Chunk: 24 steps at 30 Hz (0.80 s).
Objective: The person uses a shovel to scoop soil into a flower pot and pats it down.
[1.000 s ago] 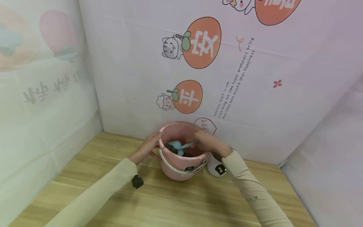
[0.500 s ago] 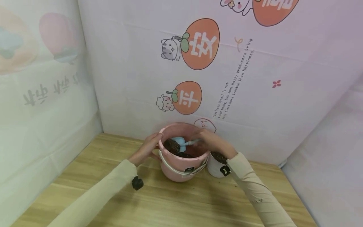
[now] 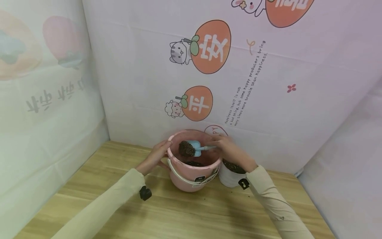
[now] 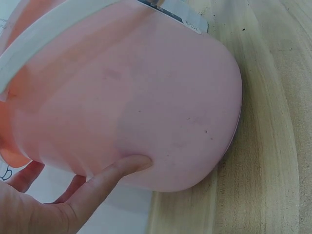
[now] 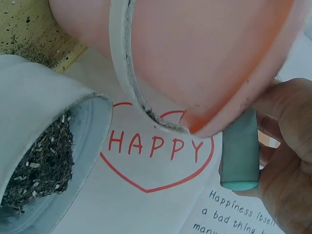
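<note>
A pink bucket with a white handle stands against the back wall. My left hand grips its left side near the rim; in the left wrist view the thumb presses its outer wall. Over the bucket's mouth, my right hand holds a light-blue trowel by its handle. Dark soil is heaped on the trowel's blade. More soil lies deep in the bucket. Beside the bucket, under my right forearm, a white pot contains dark soil.
The wooden tabletop carries a few soil crumbs, with more scattered near the pot in the right wrist view. A printed white cloth wall rises right behind the bucket. Cloth also hangs on the left and right sides.
The trowel has risen inside the bucket and shifted right, bringing up a heap of soil. My right forearm has moved right, showing more of the pot. My left hand stays on the bucket.
</note>
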### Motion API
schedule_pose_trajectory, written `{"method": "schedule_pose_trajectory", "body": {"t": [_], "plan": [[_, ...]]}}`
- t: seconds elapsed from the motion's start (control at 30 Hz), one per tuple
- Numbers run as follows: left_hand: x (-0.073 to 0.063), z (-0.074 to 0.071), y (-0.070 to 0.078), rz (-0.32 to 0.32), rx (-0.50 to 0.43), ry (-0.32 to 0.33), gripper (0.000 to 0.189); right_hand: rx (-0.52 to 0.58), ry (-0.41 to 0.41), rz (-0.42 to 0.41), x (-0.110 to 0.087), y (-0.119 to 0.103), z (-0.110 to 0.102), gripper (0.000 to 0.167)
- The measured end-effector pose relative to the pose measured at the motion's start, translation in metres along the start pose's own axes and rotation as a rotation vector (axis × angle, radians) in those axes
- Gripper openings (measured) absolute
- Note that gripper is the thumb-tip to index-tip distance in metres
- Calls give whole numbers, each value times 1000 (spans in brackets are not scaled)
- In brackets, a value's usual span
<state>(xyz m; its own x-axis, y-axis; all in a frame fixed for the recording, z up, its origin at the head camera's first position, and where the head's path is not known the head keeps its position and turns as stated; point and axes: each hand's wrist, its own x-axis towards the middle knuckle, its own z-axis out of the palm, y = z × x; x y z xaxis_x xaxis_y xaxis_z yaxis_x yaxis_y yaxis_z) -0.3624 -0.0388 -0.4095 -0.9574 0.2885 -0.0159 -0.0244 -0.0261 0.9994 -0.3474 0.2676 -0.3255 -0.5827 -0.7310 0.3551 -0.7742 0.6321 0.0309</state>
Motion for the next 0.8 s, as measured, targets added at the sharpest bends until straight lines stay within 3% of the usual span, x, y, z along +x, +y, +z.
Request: {"method": "schedule_pose_trajectory", "body": {"t": [0.27, 0.57, 0.8], "plan": [[-3, 0, 2, 23, 30, -7, 49, 35, 56, -38, -7, 10, -7, 34], [0, 2, 0, 17, 10, -5, 51, -1, 80, 38, -20, 17, -16, 29], [1, 0, -2, 21, -8, 16, 45, -64, 150, 50, -30, 24, -23, 24]]}}
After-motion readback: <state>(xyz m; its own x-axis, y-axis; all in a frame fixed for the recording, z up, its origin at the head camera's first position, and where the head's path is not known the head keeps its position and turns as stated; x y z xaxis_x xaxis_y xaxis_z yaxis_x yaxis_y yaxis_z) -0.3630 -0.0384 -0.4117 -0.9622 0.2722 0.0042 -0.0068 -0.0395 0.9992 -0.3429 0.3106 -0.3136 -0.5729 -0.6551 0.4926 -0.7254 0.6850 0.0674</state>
